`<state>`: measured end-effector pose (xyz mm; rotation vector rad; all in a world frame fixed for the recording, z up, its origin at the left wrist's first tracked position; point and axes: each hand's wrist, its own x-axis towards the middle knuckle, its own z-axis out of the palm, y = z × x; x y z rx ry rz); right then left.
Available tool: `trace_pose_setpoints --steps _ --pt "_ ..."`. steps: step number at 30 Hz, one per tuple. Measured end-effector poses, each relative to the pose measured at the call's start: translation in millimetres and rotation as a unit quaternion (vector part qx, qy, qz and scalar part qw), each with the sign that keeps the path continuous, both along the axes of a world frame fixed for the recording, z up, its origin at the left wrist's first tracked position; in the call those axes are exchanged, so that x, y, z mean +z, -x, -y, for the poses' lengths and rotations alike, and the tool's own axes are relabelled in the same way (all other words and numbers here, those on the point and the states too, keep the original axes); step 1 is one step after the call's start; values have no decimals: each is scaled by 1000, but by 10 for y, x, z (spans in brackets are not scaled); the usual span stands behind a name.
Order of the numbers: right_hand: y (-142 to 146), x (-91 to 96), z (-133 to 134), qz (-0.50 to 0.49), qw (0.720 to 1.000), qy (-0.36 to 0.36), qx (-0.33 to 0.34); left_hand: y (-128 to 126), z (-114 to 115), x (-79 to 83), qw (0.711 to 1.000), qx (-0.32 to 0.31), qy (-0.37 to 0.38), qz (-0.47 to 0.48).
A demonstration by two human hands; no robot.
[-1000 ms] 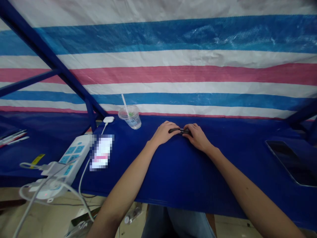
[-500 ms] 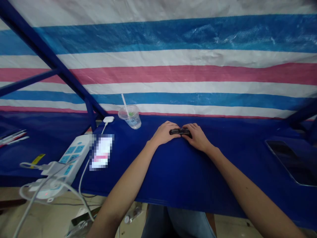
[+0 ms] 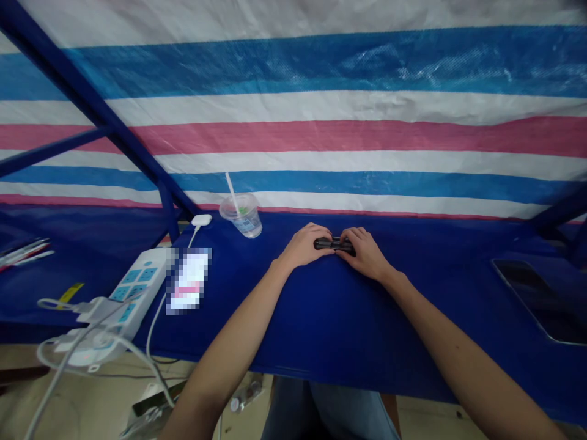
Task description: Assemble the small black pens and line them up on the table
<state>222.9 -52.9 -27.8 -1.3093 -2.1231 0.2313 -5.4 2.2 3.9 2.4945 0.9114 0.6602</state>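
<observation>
A small black oblong object (image 3: 334, 244) lies across the middle of the blue table (image 3: 321, 318), held from both ends. My left hand (image 3: 305, 245) curls its fingers round the object's left end. From the other side my right hand (image 3: 364, 252) grips the right end, fingers bent over it. Both forearms reach in from the near edge of the table. What the black object is I cannot make out.
A clear plastic cup (image 3: 241, 216) with a straw stands to the left of my hands. Farther left lie a phone (image 3: 187, 282), a white charger (image 3: 200, 220) and a power strip (image 3: 120, 299) with cables. A dark tablet (image 3: 541, 299) lies at right. A striped tarp hangs behind.
The black object was raised and tilted between the fingers a second ago; it now lies level and lower. Both hands have barely shifted.
</observation>
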Motion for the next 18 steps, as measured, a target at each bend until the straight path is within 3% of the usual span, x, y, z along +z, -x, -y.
trace_pose_setpoints --steps 18 --pt "28 95 70 19 1000 -12 -3 -17 -6 -9 1000 -2 -3 -23"
